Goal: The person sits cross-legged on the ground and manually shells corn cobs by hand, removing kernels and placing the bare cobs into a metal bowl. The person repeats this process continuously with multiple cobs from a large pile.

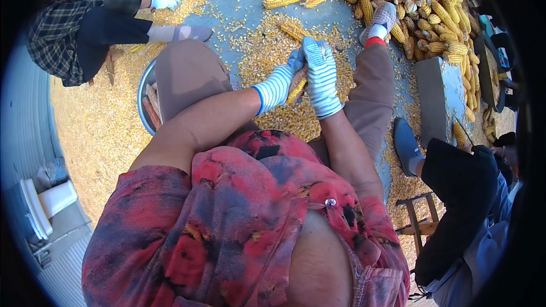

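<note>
My left hand point(279, 82) and my right hand point(320, 77), both in blue-and-white striped work gloves, are closed around one ear of corn point(297, 87) between my knees. Part of its cob is bare, while yellow kernels still line the end nearest me. The fingers hide the ear's upper part. Just past my fingertips lies another ear of corn point(293, 31), partly stripped, apparently on the loose kernels point(260, 47). More kernels point(294, 121) are heaped beneath my hands.
A big pile of corn ears point(426, 17) spreads across the far side and right. Stripped cobs sit in a metal basin point(141, 94) by my left knee. A grey block point(439, 98) and wooden stool point(420, 221) stand right. People sit on both sides; one gloved hand point(167, 1) shows far left.
</note>
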Demonstrator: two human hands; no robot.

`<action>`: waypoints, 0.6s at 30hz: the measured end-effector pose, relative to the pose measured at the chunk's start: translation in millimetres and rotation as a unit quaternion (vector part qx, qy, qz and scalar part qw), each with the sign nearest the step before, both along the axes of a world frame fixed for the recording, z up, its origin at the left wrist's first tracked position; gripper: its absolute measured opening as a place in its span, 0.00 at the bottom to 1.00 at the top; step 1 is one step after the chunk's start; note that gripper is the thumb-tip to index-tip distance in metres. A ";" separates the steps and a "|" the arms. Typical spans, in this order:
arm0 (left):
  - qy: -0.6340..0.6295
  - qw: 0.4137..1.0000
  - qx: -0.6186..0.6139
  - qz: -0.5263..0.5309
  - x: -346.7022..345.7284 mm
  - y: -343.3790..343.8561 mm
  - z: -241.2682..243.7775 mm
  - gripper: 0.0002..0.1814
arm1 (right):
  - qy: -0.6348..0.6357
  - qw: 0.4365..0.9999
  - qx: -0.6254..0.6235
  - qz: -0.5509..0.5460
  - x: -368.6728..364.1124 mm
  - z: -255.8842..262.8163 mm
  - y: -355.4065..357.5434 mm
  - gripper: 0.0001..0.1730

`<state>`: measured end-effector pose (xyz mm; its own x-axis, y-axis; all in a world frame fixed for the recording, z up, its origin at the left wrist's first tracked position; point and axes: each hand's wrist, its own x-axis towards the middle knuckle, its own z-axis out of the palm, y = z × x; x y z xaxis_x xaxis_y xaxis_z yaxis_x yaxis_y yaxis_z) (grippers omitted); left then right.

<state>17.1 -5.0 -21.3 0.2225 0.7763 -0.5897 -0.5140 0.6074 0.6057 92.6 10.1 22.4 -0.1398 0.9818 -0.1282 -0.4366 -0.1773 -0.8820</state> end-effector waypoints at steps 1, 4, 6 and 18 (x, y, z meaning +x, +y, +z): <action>-0.052 0.999 0.004 0.009 0.9 2.5 -1.7 0.32 | 0.041 0.998 -0.020 -0.036 -0.3 -14.3 11.2 0.12; 0.224 0.972 -0.056 -0.052 -12.3 3.6 8.1 0.36 | 0.046 0.974 -0.195 -0.110 4.9 -11.1 20.5 0.16; 0.305 0.945 0.041 -0.106 -12.8 4.4 14.1 0.36 | -0.010 0.971 -0.187 -0.151 7.7 -23.5 26.9 0.18; 0.493 0.848 0.101 -0.168 -6.9 5.8 3.9 0.35 | -0.099 0.986 -0.087 -0.104 14.4 -37.6 22.9 0.20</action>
<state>10.2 0.8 -17.4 -0.0720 0.8743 -0.4800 0.4843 0.4513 0.7495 107.0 33.0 -15.2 0.1065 0.9476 -0.3011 -0.3023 -0.2576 -0.9177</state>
